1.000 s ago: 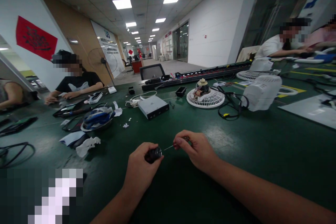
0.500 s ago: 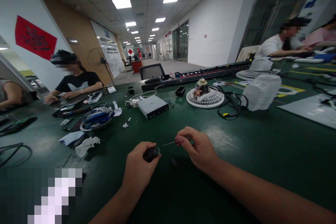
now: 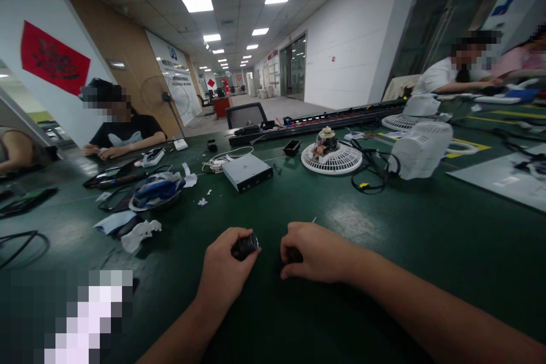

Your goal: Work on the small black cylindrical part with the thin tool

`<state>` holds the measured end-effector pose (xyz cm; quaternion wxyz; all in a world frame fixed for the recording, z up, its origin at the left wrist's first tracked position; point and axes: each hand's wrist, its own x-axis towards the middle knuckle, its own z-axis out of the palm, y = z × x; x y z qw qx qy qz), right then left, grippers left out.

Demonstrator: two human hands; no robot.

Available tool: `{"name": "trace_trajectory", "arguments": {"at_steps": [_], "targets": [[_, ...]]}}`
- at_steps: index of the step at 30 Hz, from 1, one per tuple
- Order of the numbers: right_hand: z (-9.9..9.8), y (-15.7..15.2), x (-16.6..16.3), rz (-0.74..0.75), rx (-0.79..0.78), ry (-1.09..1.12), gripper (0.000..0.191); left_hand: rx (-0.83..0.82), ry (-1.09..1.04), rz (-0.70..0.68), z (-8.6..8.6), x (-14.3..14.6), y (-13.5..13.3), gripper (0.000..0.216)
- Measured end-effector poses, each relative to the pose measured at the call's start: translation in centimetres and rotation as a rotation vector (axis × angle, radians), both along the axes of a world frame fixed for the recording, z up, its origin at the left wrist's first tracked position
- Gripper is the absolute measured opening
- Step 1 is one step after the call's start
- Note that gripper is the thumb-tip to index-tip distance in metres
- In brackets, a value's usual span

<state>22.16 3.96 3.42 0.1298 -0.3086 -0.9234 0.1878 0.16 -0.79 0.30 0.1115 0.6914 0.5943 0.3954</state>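
My left hand is closed around a small dark cylindrical part with a shiny end, held just above the green table. My right hand lies knuckles-up on the table a little to the right, fingers curled down over a small dark piece. A thin metal tip pokes out behind that hand; the tool's handle is hidden in the fist.
Farther back lie a grey drive box, a white fan grille with a motor, a white fan housing, black cables, and a metal bowl with blue cloth. Other people sit at the left and far right.
My right hand has dropped from in front of the cylinder to the table, covering the small dark piece that fell there. The left hand has barely moved.
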Motion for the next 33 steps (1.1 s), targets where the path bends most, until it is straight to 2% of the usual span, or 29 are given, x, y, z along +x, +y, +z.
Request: {"name": "trace_trajectory", "arguments": {"at_steps": [5, 7, 10, 16, 21, 27, 33], "targets": [[-0.7, 0.6, -0.4, 0.017, 0.085, 0.209, 0.013, 0.055, 0.024, -0.091, 0.5, 0.3, -0.2, 0.023], [-0.8, 0.6, -0.5, -0.015, 0.098, 0.281, 0.018, 0.077, 0.030, -0.135, 0.5, 0.4, -0.3, 0.022], [-0.7, 0.4, -0.5, -0.080, 0.098, 0.338, 0.015, 0.102, 0.054, -0.222, 0.5, 0.5, -0.4, 0.021], [-1.2, 0.2, -1.0, 0.071, 0.222, 0.412, 0.010, 0.162, 0.079, -0.273, 0.6, 0.8, -0.6, 0.021], [-1.5, 0.2, -1.3, 0.163, 0.294, 0.544, 0.014, 0.226, 0.077, -0.301, 0.9, 1.0, -0.7, 0.024], [-1.3, 0.7, -0.8, 0.054, 0.348, 0.472, 0.004, 0.174, 0.095, -0.370, 1.2, 1.0, -0.7, 0.025], [-1.1, 1.4, -0.4, -0.010, 0.348, 0.394, 0.029, 0.139, 0.094, -0.442, 1.1, 0.7, -0.8, 0.027]]}}
